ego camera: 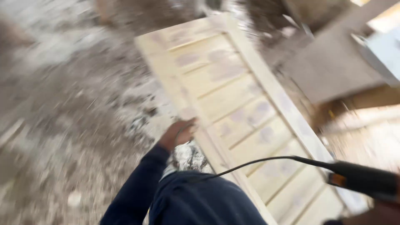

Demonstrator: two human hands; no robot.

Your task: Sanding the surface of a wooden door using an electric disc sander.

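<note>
A pale wooden panelled door (233,96) lies flat and runs from the top middle to the bottom right. My left hand (180,133), in a dark blue sleeve, rests on the door's left edge with its fingers curled against the wood. At the lower right, a dark power tool (366,180) with an orange mark shows, and its black cord (258,160) arcs across the door toward my body. My right hand (375,212) is only a sliver at the bottom right corner, under the tool. The picture is blurred by motion.
Dusty ground (62,125) strewn with grey debris and wood chips lies left of the door. Brown boards (333,62) and a pale plank (366,121) lie at the right. A crumpled light-coloured scrap (187,157) lies below my left hand.
</note>
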